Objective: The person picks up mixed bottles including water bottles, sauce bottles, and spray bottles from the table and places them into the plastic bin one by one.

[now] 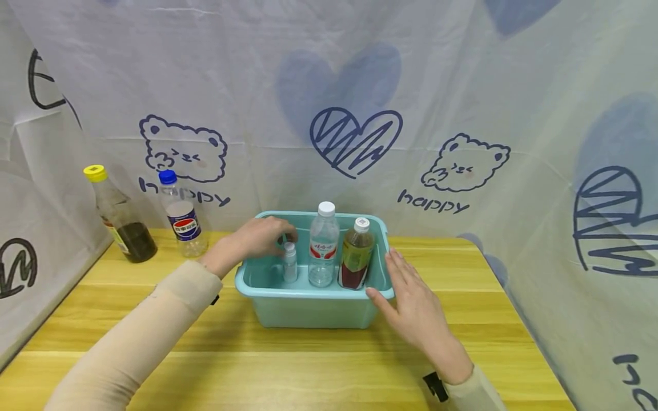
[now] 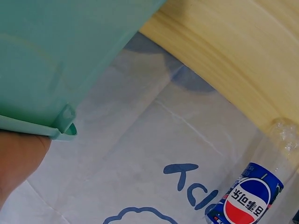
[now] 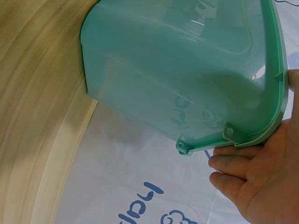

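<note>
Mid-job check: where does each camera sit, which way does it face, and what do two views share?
Head: on the head, facing forward and down at the turquoise bin and three bottles inside; left hand, right hand and sleeves show.
Left wrist: on that wrist, facing the bin's side, the table and a blue-labelled bottle; part of the left hand shows.
Right wrist: on that wrist, facing the bin's side and printed cloth; part of the right hand shows.
Shared: head and left wrist both show the blue-labelled bottle.

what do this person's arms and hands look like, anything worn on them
Long, cream-coloured fabric sleeves cover both arms to near the wrists. The left hand and right hand are ungloved. A small black piece shows at each wrist.
</note>
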### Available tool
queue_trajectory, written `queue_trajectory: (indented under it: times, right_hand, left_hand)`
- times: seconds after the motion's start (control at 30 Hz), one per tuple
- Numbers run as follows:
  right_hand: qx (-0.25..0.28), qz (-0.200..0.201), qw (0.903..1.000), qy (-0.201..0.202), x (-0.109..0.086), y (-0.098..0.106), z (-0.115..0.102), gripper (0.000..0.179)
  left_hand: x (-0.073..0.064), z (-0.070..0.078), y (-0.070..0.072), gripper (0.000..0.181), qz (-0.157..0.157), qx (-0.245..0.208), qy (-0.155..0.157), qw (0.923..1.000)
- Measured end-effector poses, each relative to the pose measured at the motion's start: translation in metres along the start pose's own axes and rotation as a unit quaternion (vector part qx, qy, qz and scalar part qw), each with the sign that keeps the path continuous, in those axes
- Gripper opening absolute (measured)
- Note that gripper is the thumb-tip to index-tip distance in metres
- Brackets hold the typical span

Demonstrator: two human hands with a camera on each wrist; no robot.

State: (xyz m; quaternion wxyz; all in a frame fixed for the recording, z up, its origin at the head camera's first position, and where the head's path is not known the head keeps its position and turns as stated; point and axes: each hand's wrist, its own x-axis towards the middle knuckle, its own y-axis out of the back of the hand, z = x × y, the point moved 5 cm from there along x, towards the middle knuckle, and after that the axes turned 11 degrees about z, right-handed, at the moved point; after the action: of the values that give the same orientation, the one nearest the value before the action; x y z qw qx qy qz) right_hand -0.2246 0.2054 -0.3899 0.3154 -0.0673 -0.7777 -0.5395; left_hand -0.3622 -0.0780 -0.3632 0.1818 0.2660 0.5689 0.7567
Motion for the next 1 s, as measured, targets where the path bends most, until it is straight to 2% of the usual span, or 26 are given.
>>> queue_trajectory:
  times: [0.23, 0.43, 0.67, 1.0]
  right_hand:
    - [-0.003, -0.003, 1.0000, 0.000, -0.002, -0.001, -0.001, 0.083]
    - [-0.004, -0.004, 1.0000, 0.001, -0.002, -0.001, -0.001, 0.083]
    - [-0.001, -0.001, 1.0000, 0.004, -0.002, -0.001, -0.001, 0.082]
    - [-0.001, 0.003, 1.0000, 0.004, 0.000, 0.000, 0.000, 0.082]
  left_hand:
    - [-0.004, 0.002, 0.001, 0.043, -0.013, 0.002, 0.004, 0.9999]
    - [-0.007, 0.003, 0.003, 0.045, -0.011, 0.002, -0.008, 0.9999]
    - [-0.010, 0.005, 0.007, 0.044, -0.010, -0.001, -0.007, 0.9999]
    - [-0.016, 0.003, 0.014, 0.042, 0.029, -0.022, -0.003, 0.9993]
